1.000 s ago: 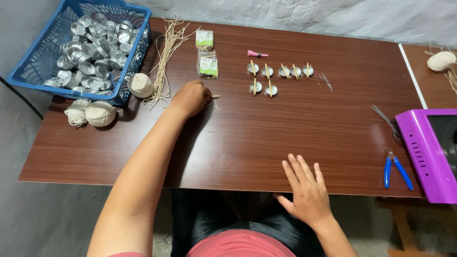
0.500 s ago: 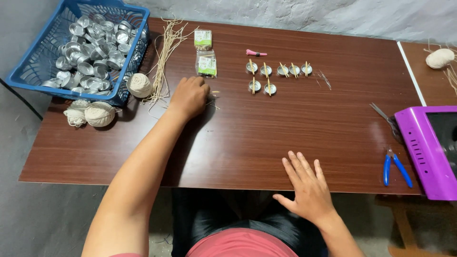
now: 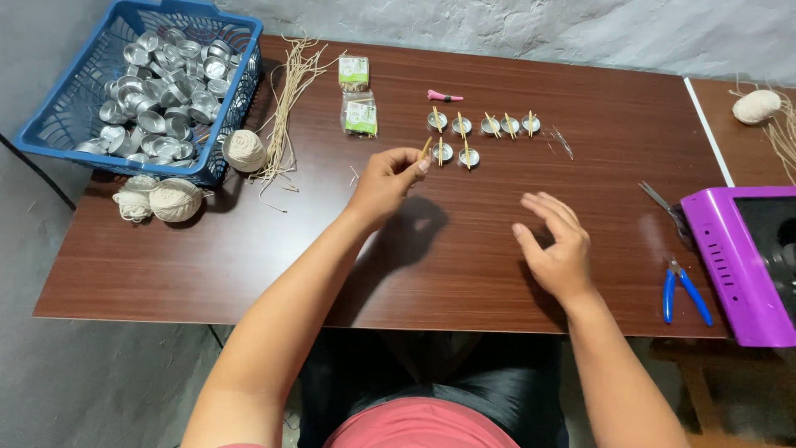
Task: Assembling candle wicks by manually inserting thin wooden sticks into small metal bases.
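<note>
My left hand point(image 3: 386, 179) is raised above the brown table point(image 3: 249, 241), pinching a short thin wooden stick point(image 3: 425, 148) between thumb and fingers. Just beyond it lie several small metal cups point(image 3: 481, 127) in two rows, each with a stick laid across it. My right hand point(image 3: 557, 247) hovers over the table nearer to me, fingers loosely curled and apart, holding nothing.
A blue basket point(image 3: 50, 137) full of metal cups sits at the far left, with twine balls point(image 3: 174, 199) and straw strands point(image 3: 286, 108) beside it. Two small packets point(image 3: 360, 114), a pink tool point(image 3: 444, 96), scissors point(image 3: 663, 202), blue pliers point(image 3: 684, 290) and a purple box point(image 3: 730, 265) are also there.
My left hand has moved right from near the straw toward the cups, now holding a stick. My right hand has lifted off the table and shifted forward.
</note>
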